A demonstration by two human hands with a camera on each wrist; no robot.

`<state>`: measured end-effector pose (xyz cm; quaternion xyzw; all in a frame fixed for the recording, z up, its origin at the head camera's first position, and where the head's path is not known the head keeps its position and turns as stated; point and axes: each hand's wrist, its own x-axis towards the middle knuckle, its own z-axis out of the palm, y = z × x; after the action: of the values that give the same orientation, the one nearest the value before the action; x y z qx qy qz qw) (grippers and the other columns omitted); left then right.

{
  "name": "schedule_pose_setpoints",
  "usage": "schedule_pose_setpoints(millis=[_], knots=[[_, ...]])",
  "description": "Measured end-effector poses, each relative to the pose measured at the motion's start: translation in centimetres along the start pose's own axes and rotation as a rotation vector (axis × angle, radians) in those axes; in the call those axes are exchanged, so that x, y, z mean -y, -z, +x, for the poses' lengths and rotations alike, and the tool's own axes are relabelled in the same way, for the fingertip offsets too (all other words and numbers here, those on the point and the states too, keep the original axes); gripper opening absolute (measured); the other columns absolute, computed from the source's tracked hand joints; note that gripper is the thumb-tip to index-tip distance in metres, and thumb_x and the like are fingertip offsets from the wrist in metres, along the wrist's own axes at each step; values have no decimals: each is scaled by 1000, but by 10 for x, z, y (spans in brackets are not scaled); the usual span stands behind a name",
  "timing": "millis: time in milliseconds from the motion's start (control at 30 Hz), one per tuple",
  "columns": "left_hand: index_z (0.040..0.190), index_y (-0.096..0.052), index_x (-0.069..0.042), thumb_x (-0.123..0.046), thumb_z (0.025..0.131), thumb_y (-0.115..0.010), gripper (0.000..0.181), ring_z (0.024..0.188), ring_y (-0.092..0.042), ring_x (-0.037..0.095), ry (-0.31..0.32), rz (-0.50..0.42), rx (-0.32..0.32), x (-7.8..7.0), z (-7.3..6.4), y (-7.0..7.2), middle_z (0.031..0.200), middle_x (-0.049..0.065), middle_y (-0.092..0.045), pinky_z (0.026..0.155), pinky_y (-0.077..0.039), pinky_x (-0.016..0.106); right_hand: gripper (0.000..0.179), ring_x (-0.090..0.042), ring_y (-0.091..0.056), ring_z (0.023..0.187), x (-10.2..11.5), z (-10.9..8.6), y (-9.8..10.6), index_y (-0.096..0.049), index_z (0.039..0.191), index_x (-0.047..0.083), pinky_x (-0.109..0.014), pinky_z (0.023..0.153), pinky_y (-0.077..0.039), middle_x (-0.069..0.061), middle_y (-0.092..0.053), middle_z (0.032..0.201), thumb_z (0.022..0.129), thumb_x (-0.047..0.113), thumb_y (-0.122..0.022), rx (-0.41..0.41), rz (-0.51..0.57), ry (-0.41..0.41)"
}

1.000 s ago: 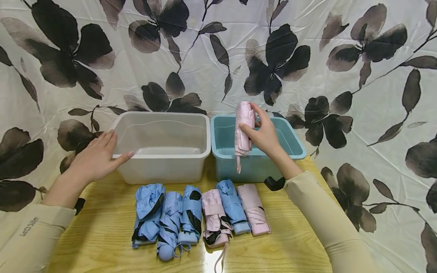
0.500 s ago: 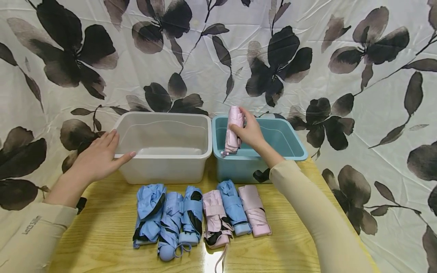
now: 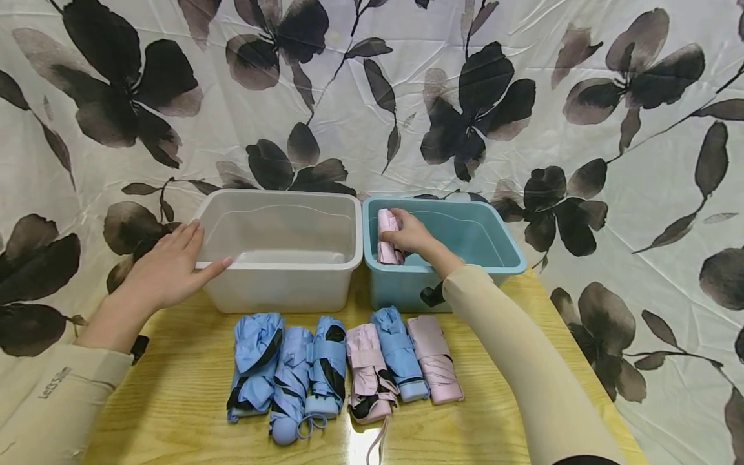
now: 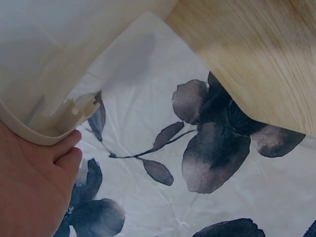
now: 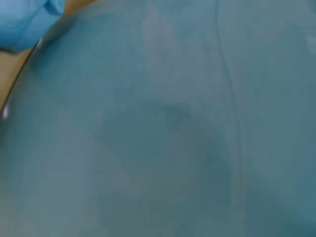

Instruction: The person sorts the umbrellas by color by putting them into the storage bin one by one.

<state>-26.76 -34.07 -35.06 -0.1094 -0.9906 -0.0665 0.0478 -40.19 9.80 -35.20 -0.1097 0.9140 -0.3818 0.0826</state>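
Note:
My right hand [image 3: 411, 234] grips a folded pink umbrella [image 3: 387, 237] upright, inside the left end of the teal bin [image 3: 465, 270]. The umbrella's lower end is hidden behind the bin's front rim. In the right wrist view, the teal bin's wall [image 5: 148, 123] fills most of the picture, and neither hand nor pink umbrella shows. My left hand [image 3: 168, 268] rests on the left rim of the pale grey bin [image 3: 279, 290], fingers extended and thumb over the front edge. The left wrist view has this hand [image 4: 34, 182] against the bin's rim [image 4: 34, 137].
Before the bins, folded umbrellas lie in a row on the wooden table [image 3: 488, 387]: several blue ones, such as the leftmost blue umbrella [image 3: 256, 361], and two pink, including the rightmost pink umbrella [image 3: 434, 358]. A floral cloth [image 3: 372, 97] hangs behind.
My right hand has moved left and down with the pink umbrella, from above the teal bin to inside it. The left hand has stayed on the grey bin's rim.

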Motion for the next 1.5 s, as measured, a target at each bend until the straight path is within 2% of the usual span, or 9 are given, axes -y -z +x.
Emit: schedule_pose_setpoints(millis=[100, 367, 600, 800, 900, 1067, 1167, 1233, 1500], knots=[[156, -16, 20, -65, 105, -38, 101, 151, -12, 59, 0, 3, -2, 0, 0, 1, 163, 42, -13, 122, -15, 69, 78, -32, -56, 116, 4, 3, 0, -31, 162, 7, -43, 91, -57, -22, -49, 146, 94, 23, -67, 58, -20, -38], [156, -17, 20, -65, 105, -39, 101, 151, -13, 59, 1, -6, -6, 0, 0, 0, 163, 41, -13, 122, -16, 69, 79, -28, -59, 96, 6, 12, -3, -28, 164, 12, -36, 73, -59, -23, -45, 143, 97, 19, -70, 199, 119, -155], [155, -17, 20, -63, 106, -40, 100, 150, -14, 60, -13, -5, -11, -1, 0, -1, 163, 42, -13, 121, -17, 69, 79, -22, -58, 82, 0, 13, -9, -29, 164, 11, -31, 60, -54, -23, -48, 139, 97, 18, -70, 245, 82, -156], [156, -17, 20, -63, 105, -41, 100, 151, -14, 60, -11, -8, -6, -2, -1, -1, 163, 41, -13, 121, -17, 68, 76, -21, -59, 80, -4, 11, -16, -31, 162, 8, -31, 63, -55, -21, -50, 136, 97, 18, -70, 254, 42, -165], [156, -17, 20, -64, 105, -41, 100, 151, -14, 59, -9, -8, -3, -2, -1, -1, 163, 41, -13, 121, -17, 68, 77, -20, -57, 82, -3, 11, -18, -30, 162, 6, -31, 66, -55, -23, -48, 137, 97, 11, -69, 284, 58, -157], [155, -17, 20, -63, 106, -41, 100, 151, -14, 60, -11, -7, -1, -2, -1, -1, 163, 41, -13, 121, -17, 69, 76, -28, -59, 107, -5, 11, -19, -26, 163, 2, -38, 90, -57, -23, -39, 157, 99, 7, -65, 383, 10, -123], [155, -17, 21, -63, 106, -41, 100, 151, -14, 60, -13, -9, -2, -3, -1, -1, 163, 42, -13, 121, -18, 69, 72, -30, -55, 122, -6, 11, -19, -24, 164, 1, -45, 106, -53, -19, -33, 165, 102, 11, -60, 429, -26, -113], [155, -17, 21, -63, 106, -41, 100, 150, -14, 60, -16, -7, -8, -3, -1, -1, 163, 42, -14, 121, -18, 69, 71, -30, -53, 128, -7, 11, -18, -24, 164, 1, -47, 110, -49, -18, -31, 167, 103, 13, -58, 444, -28, -118], [155, -19, 21, -62, 106, -42, 99, 149, -16, 61, -18, -9, -36, -1, -1, -1, 162, 42, -16, 120, -19, 70, 76, -38, -56, 134, -2, 15, -14, -23, 166, 8, -53, 105, -52, -17, -39, 163, 104, 30, -60, 424, -152, -105]])
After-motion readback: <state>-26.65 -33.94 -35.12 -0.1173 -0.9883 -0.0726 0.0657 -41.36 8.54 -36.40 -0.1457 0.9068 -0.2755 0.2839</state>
